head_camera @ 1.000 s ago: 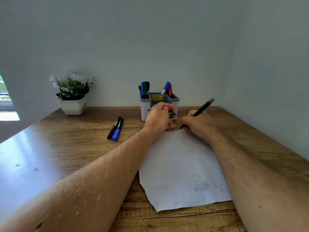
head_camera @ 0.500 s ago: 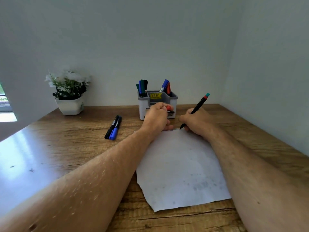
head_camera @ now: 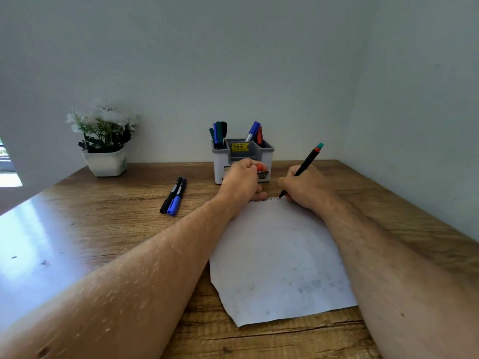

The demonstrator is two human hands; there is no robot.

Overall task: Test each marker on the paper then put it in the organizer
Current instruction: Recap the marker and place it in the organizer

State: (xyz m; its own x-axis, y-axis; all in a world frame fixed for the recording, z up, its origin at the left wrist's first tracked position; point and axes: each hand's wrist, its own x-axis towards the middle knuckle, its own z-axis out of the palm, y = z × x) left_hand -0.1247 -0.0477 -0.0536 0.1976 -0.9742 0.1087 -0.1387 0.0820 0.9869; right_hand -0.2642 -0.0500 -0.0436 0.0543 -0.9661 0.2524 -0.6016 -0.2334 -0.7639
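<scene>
My right hand (head_camera: 305, 189) grips a black marker (head_camera: 307, 161) with a red and teal end, its tip touching the far edge of the white paper (head_camera: 280, 257), where small scribbles show. My left hand (head_camera: 242, 181) rests on the paper's far left corner and holds an orange-red cap (head_camera: 260, 167) in curled fingers. The grey and white organizer (head_camera: 220, 164) stands just behind both hands with several markers upright in it. Two loose markers, one black (head_camera: 171, 194) and one with a blue cap (head_camera: 176, 200), lie side by side on the table left of my left hand.
A white pot with white flowers (head_camera: 105, 143) stands at the back left on the wooden table (head_camera: 103, 218). White walls close the table at the back and right. Glare from a window falls on the table's left part.
The marker tip has stayed at the paper's far edge and shifted slightly while scribbling. My left hand keeps the cap. The view has tilted a little.
</scene>
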